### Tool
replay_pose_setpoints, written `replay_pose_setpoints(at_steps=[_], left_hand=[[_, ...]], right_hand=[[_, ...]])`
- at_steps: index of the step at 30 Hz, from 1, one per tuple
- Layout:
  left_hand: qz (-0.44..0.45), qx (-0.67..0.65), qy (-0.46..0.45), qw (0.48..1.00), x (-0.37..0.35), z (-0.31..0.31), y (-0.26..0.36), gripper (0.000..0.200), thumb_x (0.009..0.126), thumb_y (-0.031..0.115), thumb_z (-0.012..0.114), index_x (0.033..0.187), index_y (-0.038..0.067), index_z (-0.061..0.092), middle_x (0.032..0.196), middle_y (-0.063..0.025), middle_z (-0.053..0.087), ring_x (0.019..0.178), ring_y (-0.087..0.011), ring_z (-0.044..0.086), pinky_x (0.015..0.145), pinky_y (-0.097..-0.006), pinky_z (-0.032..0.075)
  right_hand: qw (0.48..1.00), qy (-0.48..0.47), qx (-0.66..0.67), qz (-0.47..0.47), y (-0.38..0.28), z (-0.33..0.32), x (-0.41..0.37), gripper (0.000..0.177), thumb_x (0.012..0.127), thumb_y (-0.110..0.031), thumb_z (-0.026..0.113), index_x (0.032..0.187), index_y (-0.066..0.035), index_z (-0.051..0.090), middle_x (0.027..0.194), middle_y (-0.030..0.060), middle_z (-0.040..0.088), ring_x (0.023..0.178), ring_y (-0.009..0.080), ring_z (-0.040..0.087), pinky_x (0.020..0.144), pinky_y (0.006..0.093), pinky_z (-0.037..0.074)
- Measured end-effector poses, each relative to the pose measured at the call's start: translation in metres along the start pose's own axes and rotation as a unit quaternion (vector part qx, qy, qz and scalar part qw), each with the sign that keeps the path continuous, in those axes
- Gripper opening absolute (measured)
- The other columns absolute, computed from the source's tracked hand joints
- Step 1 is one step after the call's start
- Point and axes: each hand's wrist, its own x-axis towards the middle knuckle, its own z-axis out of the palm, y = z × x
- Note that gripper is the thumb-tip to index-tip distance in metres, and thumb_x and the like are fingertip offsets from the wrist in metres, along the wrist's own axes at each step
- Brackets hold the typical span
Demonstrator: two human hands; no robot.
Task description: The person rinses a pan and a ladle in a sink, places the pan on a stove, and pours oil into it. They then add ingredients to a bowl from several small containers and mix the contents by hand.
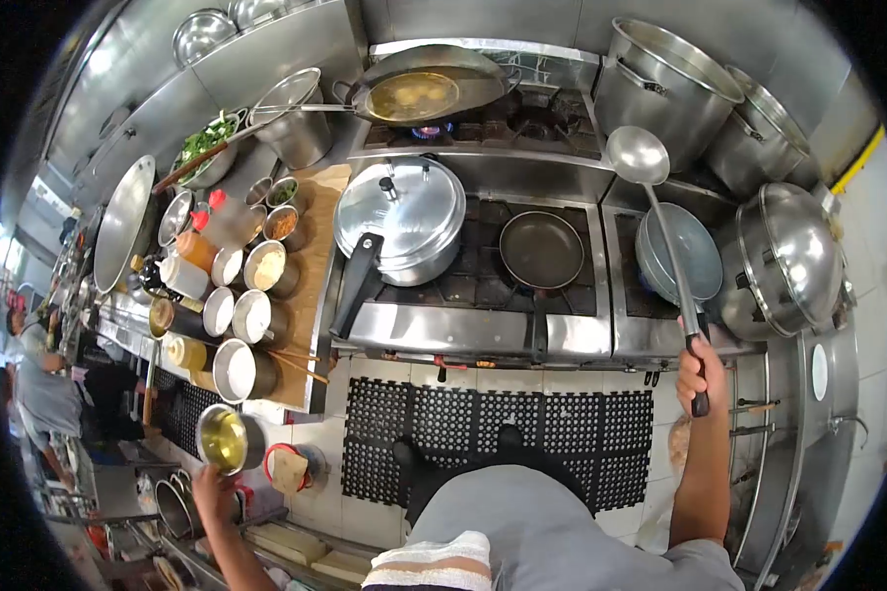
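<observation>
My right hand (702,376) is wrapped round the black handle of a long steel ladle (666,231). The ladle's bowl is raised over the right side of the stove, between the tall stockpots and a grey-blue wok (678,254). At lower left, my left hand (210,492) grips the near side of a steel pot of yellow oil (249,440), off the table's corner; part of the grip is hidden. Beyond it, a steel container of white powder (249,371) stands on the table (317,256). Nothing shows inside the ladle's bowl.
A lidded pressure cooker (404,217) and a small frying pan (541,250) sit on the front burners. Behind them, a large wok (414,97) with oil and food stands over a lit flame. Squeeze bottles (195,250) and seasoning containers crowd the table. Another person (44,394) stands at far left.
</observation>
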Motion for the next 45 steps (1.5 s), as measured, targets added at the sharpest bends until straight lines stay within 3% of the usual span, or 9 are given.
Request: replay_pose_setpoints(at_steps=[2, 3, 4, 5, 6, 12, 17, 23, 45], left_hand=[[0.02, -0.001, -0.051, 0.998, -0.038, 0.055, -0.005, 0.022, 0.081, 0.016, 0.052, 0.091, -0.003, 0.055, 0.081, -0.0128, 0.061, 0.063, -0.0234, 0.063, 0.052, -0.0294, 0.052], [0.11, 0.091, -0.123, 0.982, -0.033, 0.063, -0.024, 0.023, 0.082, 0.017, 0.053, 0.092, -0.003, 0.055, 0.083, -0.0131, 0.062, 0.065, -0.0235, 0.064, 0.054, -0.0292, 0.053], [0.008, 0.019, -0.092, 0.996, -0.06, 0.102, -0.01, 0.025, 0.082, 0.019, 0.054, 0.093, -0.004, 0.054, 0.083, -0.0132, 0.062, 0.067, -0.0234, 0.064, 0.056, -0.0299, 0.054], [0.104, 0.112, -0.177, 0.972, -0.054, 0.113, -0.024, 0.027, 0.082, 0.02, 0.056, 0.093, -0.005, 0.054, 0.087, -0.0144, 0.061, 0.07, -0.0238, 0.064, 0.057, -0.0305, 0.055], [0.003, 0.021, -0.146, 0.989, -0.079, 0.157, -0.007, 0.03, 0.083, 0.022, 0.056, 0.095, -0.006, 0.054, 0.091, -0.0152, 0.06, 0.071, -0.024, 0.064, 0.058, -0.0302, 0.055], [0.045, 0.045, -0.272, 0.96, -0.065, 0.309, -0.02, 0.027, 0.084, 0.019, 0.051, 0.092, -0.007, 0.053, 0.08, -0.0145, 0.061, 0.063, -0.0192, 0.063, 0.057, -0.028, 0.056], [0.052, 0.061, -0.331, 0.94, -0.054, 0.425, -0.009, 0.025, 0.084, 0.012, 0.045, 0.091, -0.011, 0.05, 0.08, -0.0195, 0.059, 0.067, -0.0289, 0.066, 0.054, -0.0309, 0.056], [0.071, 0.115, -0.348, 0.928, -0.051, 0.526, 0.005, 0.022, 0.082, 0.009, 0.044, 0.09, -0.011, 0.05, 0.078, -0.0208, 0.06, 0.06, -0.0307, 0.065, 0.049, -0.0302, 0.055], [0.04, 0.196, -0.275, 0.941, -0.064, 0.602, 0.025, 0.023, 0.08, 0.005, 0.042, 0.089, -0.012, 0.054, 0.072, -0.0214, 0.059, 0.055, -0.0299, 0.064, 0.039, -0.0329, 0.052]], right_hand=[[0.999, -0.001, 0.018, 0.028, 0.003, -0.023, -0.006, 0.036, 0.091, -0.014, 0.043, 0.127, -0.011, 0.04, 0.056, -0.0014, 0.046, 0.033, 0.004, 0.038, 0.028, 0.0208, 0.037], [0.999, 0.0, 0.013, 0.042, 0.005, -0.036, -0.009, 0.036, 0.091, -0.014, 0.043, 0.127, -0.011, 0.039, 0.056, -0.0009, 0.046, 0.033, 0.0047, 0.039, 0.028, 0.0216, 0.037], [0.999, 0.0, 0.008, 0.054, 0.007, -0.046, -0.014, 0.036, 0.091, -0.014, 0.043, 0.127, -0.011, 0.039, 0.056, -0.0005, 0.045, 0.033, 0.0054, 0.039, 0.028, 0.0223, 0.037], [0.998, -0.003, 0.01, 0.057, 0.008, -0.055, -0.02, 0.036, 0.091, -0.014, 0.043, 0.127, -0.011, 0.039, 0.056, -0.0005, 0.045, 0.033, 0.0054, 0.039, 0.028, 0.0223, 0.037], [0.997, 0.0, 0.013, 0.076, 0.01, -0.063, -0.026, 0.037, 0.091, -0.013, 0.043, 0.128, -0.011, 0.037, 0.056, 0.0003, 0.045, 0.034, 0.0065, 0.039, 0.028, 0.0232, 0.037], [0.993, 0.059, 0.0, 0.099, 0.031, -0.092, -0.06, 0.043, 0.089, -0.012, 0.045, 0.129, -0.01, 0.03, 0.058, 0.0025, 0.045, 0.034, 0.009, 0.039, 0.028, 0.0242, 0.036], [0.992, 0.087, -0.037, 0.079, 0.038, -0.085, -0.082, 0.043, 0.088, -0.008, 0.043, 0.13, -0.007, 0.032, 0.057, 0.0024, 0.044, 0.034, 0.0086, 0.038, 0.028, 0.0239, 0.036], [0.99, 0.107, -0.061, 0.068, 0.049, -0.091, -0.098, 0.047, 0.088, -0.009, 0.039, 0.133, -0.007, 0.026, 0.055, 0.0029, 0.042, 0.032, 0.0086, 0.036, 0.029, 0.0245, 0.035], [0.99, 0.109, -0.035, 0.085, 0.05, -0.101, -0.102, 0.053, 0.087, -0.009, 0.045, 0.137, -0.006, 0.025, 0.057, 0.0019, 0.044, 0.035, 0.0085, 0.039, 0.031, 0.0237, 0.037]])
